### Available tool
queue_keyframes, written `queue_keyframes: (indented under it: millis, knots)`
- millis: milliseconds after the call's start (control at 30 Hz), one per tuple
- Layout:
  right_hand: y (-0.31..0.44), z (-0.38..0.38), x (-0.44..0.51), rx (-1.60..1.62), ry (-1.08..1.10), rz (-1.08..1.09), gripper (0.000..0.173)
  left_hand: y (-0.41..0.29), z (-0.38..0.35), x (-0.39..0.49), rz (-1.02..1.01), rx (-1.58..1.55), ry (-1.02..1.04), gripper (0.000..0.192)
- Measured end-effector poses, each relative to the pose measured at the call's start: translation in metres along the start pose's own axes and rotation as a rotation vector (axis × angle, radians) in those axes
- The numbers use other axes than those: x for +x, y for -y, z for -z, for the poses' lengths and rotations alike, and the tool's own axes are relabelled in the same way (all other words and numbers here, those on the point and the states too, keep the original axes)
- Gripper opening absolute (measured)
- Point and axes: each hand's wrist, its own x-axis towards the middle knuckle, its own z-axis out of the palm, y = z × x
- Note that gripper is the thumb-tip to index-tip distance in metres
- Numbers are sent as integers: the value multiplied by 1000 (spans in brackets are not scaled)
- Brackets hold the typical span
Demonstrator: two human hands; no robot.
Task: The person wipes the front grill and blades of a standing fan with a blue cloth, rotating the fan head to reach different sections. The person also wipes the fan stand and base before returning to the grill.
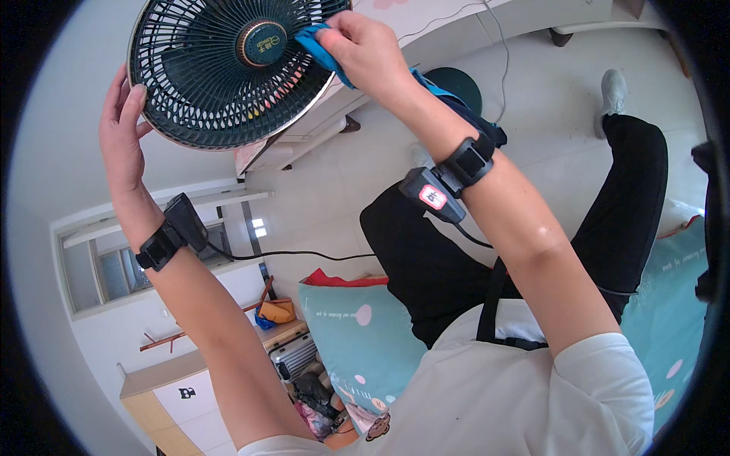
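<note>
A fan head with a dark green wire guard [199,102] and a round hub cap fills the upper left of the head view. My left hand [124,128] grips the guard's rim at its left side, thumb in front. At the right part of the guard, my right hand [365,51] pinches a blue cloth [322,51] that touches the grille. More blue and dark cloth [456,100] hangs behind my right forearm. A dark green round base [456,85] shows on the floor behind it; whether it belongs to the fan cannot be told.
A white table or cabinet [439,37] stands behind the fan, with a thin cable [504,62] running down to the tiled floor. Black cords lead from the wrist devices [188,222]. Beneath me is a bed with a light blue cover [365,336]. A suitcase [293,356] stands at the lower left.
</note>
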Motion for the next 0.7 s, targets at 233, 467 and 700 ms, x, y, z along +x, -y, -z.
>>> queue_keyframes:
  millis: [233, 467, 700]
  knots:
    - [6, 0, 9, -69, 77, 23, 21, 0, 1, -2, 46, 1, -36, 61]
    - [0, -2, 8, -164, 99, 55, 22, 1, 0, -3, 6, 12, -5, 61]
    - [-7, 8, -2, -113, 6, -9, 22, -1, -2, -7, 3, -6, -2, 62]
